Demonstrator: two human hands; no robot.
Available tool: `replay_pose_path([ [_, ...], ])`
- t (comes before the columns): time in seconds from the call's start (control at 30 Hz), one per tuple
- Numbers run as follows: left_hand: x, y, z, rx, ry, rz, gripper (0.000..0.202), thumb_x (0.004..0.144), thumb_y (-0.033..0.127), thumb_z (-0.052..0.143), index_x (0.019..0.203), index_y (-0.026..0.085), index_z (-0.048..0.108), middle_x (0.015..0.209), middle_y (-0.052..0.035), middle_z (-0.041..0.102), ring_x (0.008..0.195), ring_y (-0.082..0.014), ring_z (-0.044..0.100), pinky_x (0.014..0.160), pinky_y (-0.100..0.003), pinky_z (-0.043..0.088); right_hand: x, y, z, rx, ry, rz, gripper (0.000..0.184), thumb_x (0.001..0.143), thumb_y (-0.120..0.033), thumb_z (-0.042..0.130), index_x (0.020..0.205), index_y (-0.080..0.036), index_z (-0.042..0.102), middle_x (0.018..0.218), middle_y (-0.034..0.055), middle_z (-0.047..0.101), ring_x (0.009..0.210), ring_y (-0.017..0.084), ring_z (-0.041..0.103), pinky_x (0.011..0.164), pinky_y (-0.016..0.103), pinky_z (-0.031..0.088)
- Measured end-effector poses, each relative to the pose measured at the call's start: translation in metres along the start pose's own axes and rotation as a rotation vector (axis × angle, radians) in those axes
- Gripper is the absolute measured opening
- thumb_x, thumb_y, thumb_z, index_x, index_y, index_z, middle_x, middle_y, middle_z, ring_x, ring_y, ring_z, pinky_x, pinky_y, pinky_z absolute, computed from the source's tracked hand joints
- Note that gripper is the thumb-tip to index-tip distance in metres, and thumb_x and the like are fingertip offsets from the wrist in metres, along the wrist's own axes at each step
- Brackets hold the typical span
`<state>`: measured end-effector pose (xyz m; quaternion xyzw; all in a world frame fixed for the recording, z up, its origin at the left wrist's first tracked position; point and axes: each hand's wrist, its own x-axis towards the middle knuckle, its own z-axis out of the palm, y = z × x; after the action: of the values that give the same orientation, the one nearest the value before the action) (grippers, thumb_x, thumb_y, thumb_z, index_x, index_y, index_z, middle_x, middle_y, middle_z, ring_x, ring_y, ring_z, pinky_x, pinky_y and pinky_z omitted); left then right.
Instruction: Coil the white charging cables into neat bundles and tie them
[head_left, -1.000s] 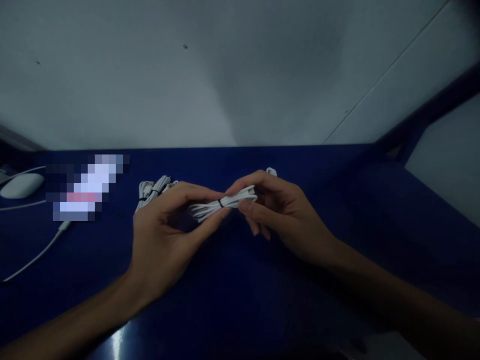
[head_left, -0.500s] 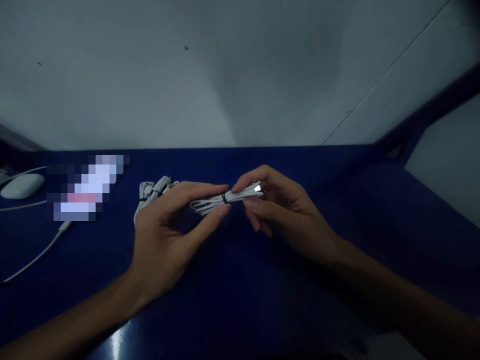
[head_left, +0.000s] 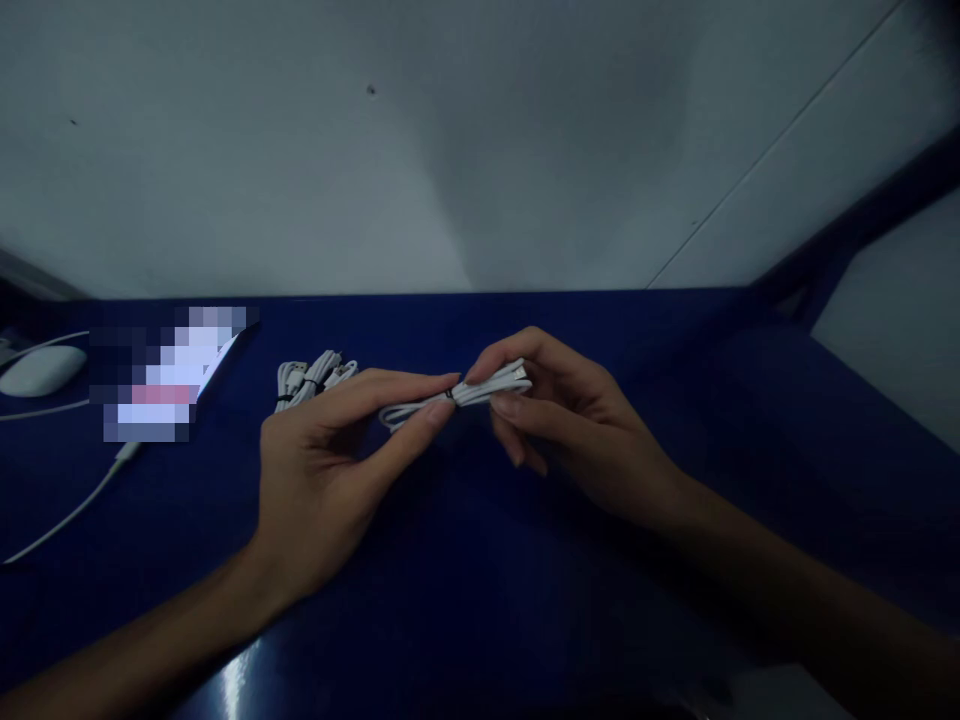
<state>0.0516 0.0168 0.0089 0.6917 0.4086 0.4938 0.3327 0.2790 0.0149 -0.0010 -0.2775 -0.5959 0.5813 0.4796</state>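
A white USB cable (head_left: 491, 386), folded into a flat bundle, is held between my two hands above the blue table. A black tie (head_left: 450, 394) wraps its middle. My left hand (head_left: 337, 455) pinches the bundle at the tie between thumb and forefinger. Further right, my right hand (head_left: 559, 415) grips the other end with thumb and fingers, and a metal plug (head_left: 520, 372) shows there. Behind my left hand lie more bundled white cables (head_left: 319, 375) with black ties, partly hidden by the hand.
To the left, a lit phone (head_left: 161, 375), blurred by pixelation, has a white cord (head_left: 67, 515) plugged into its near end. A white mouse (head_left: 43, 371) rests beyond it at the far left. A pale wall (head_left: 300, 180) rises behind the blue table (head_left: 465, 600).
My left thumb has slid slightly inward and up onto the black tie, covering more of it. The plug end of the bundle has turned a little. My right hand stays nearly still.
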Motion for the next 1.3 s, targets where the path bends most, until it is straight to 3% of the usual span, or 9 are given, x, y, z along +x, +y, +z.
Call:
replay_pose_path([
  [0.23,-0.002,-0.002,-0.001,0.047,0.001,0.015,0.023,0.094,0.023,0.088,0.111,0.039,0.089,0.109,0.0062,0.088,0.098,-0.0187,0.081,0.092,-0.034,0.064,0.001,0.002,0.001,0.02,0.002,-0.01,0.015,0.109,-0.029,0.073,0.123,-0.024,0.076,0.086,-0.0036,0.064,0.062,0.008,0.057,0.052,0.021,0.045],
  [0.4,-0.003,0.0,0.0,0.036,-0.015,-0.061,0.021,0.092,0.028,0.091,0.109,0.04,0.09,0.104,0.0059,0.089,0.092,-0.0192,0.083,0.088,-0.033,0.067,0.001,0.0,0.003,0.006,0.021,-0.008,0.016,0.109,-0.03,0.073,0.123,-0.022,0.076,0.093,-0.0016,0.068,0.061,0.007,0.057,0.051,0.022,0.044],
  [0.63,0.0,0.001,0.0,-0.035,-0.045,-0.128,0.012,0.092,0.031,0.092,0.102,0.038,0.091,0.1,0.0055,0.089,0.09,-0.0182,0.084,0.083,-0.028,0.068,0.0,-0.001,0.003,-0.016,0.065,0.02,0.016,0.107,-0.034,0.076,0.118,-0.023,0.079,0.084,-0.0037,0.065,0.06,0.008,0.057,0.051,0.022,0.045],
  [0.83,0.002,-0.003,-0.009,0.178,-0.131,0.149,0.014,0.094,0.032,0.09,0.107,0.038,0.089,0.1,0.0086,0.088,0.082,-0.0156,0.083,0.078,-0.028,0.067,-0.001,0.0,0.001,0.002,0.09,0.061,0.017,0.108,-0.037,0.073,0.11,-0.021,0.081,0.077,-0.0039,0.063,0.057,0.007,0.054,0.049,0.021,0.042],
  [1.1,0.001,-0.002,-0.008,0.392,-0.237,0.558,0.019,0.102,0.016,0.079,0.118,0.024,0.083,0.108,-0.002,0.088,0.092,-0.018,0.085,0.086,-0.027,0.068,0.0,-0.002,0.002,0.021,0.098,0.138,0.019,0.106,-0.038,0.077,0.103,-0.02,0.082,0.077,-0.003,0.066,0.055,0.006,0.053,0.047,0.019,0.039],
  [1.3,0.001,-0.007,-0.005,0.486,-0.214,0.683,0.015,0.1,0.011,0.08,0.115,0.013,0.08,0.102,-0.0065,0.085,0.09,-0.0162,0.083,0.081,-0.024,0.069,0.0,-0.005,0.003,0.024,0.102,0.16,0.02,0.106,-0.039,0.077,0.104,-0.02,0.083,0.079,-0.0029,0.067,0.055,0.005,0.053,0.046,0.018,0.04],
])
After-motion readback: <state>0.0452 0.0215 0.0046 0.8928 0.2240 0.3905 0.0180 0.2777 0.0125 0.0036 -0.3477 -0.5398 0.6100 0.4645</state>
